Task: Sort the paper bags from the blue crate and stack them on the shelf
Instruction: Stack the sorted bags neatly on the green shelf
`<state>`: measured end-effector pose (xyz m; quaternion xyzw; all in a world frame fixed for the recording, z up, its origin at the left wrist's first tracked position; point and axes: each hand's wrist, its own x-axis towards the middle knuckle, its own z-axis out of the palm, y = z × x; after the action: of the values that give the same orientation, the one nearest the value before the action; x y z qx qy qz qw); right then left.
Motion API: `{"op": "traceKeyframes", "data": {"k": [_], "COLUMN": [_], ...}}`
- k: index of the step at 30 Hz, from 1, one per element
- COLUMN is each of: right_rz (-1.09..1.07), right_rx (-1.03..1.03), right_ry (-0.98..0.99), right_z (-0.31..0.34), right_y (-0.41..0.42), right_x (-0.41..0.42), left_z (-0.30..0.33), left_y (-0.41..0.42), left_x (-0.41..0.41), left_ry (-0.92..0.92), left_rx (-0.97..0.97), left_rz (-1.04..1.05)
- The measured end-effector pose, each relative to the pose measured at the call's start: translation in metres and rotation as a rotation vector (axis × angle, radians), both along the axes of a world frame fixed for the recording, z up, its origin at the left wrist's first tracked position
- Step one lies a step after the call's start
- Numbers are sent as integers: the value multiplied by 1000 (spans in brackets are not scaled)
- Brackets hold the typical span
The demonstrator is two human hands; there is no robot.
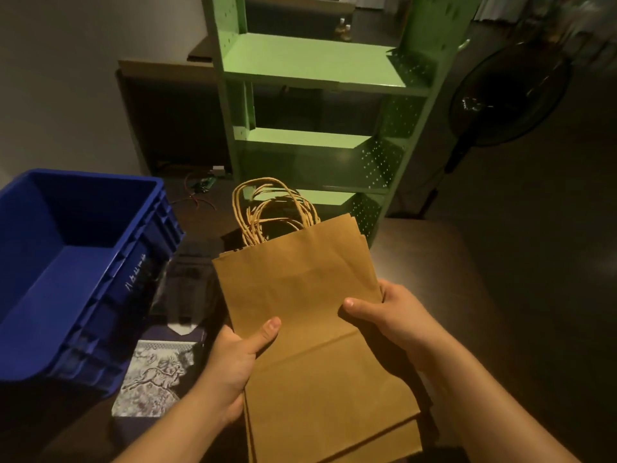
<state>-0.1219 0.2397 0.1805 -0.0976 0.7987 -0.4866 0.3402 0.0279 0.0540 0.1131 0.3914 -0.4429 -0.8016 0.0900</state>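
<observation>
stack of brown bags (pixel 310 315): bottom edge cut off; count unclear
fingers: hidden beneath the stack
blue crate (pixel 66 262): left side cut off
fan (pixel 507 95): blurred

Two bare forearms enter from the 6 o'clock edge, the left hand (pixel 233 359) toward 7 o'clock, the right hand (pixel 394 315) toward 4 o'clock. No sleeve, watch or ring shows. Short, unpainted nails are visible on both thumbs.

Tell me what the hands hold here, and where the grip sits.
A stack of flat brown paper bags: left hand grips its left edge, right hand its right edge, thumbs on top.
</observation>
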Motion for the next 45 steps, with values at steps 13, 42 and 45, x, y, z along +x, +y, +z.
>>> {"op": "traceKeyframes", "data": {"k": [13, 42, 45], "right_rz": [466, 695, 671], "right_rx": [257, 499, 588], "right_ry": [688, 1094, 1052], "right_z": [79, -18, -14], "right_y": [-25, -79, -67], "right_x": [-21, -7, -8], "left_z": [16, -14, -18], "left_y": [7, -142, -139], "left_x": [0, -49, -54], "left_ry": [-335, 53, 96], "left_rx": [13, -936, -1004], "left_rz": [-285, -779, -779]}}
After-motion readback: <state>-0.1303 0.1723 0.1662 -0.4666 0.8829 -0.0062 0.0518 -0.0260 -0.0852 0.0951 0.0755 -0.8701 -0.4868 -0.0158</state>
